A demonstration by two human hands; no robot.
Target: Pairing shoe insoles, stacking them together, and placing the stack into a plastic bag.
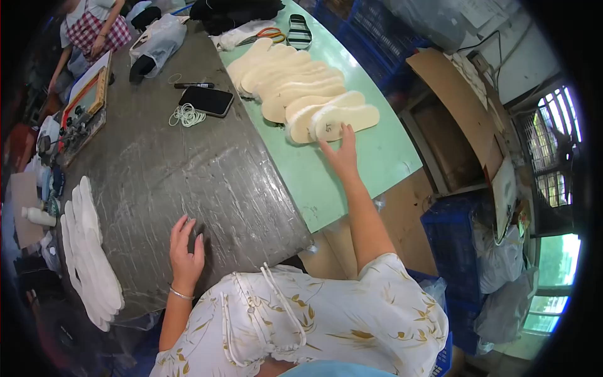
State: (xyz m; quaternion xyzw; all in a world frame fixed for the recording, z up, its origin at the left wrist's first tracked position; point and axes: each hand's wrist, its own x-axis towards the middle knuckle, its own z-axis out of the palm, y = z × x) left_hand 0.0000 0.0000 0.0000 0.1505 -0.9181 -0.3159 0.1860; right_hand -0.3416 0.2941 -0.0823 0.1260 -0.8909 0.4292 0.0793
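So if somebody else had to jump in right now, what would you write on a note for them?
Left hand: open, palm down, flat on the grey worktop, holding nothing.
Right hand: stretched out to the green table, fingertips touching the nearest cream insole; no grip closed on it yet.
Things: the cream insoles lie overlapped in a row on the green table. A fanned stack of white insoles sits on the worktop's left edge. Scissors, a phone and a coil of white cord lie further back.
Done: the white stack is laid out.
Left: the nearest cream insole has not been lifted off its row.
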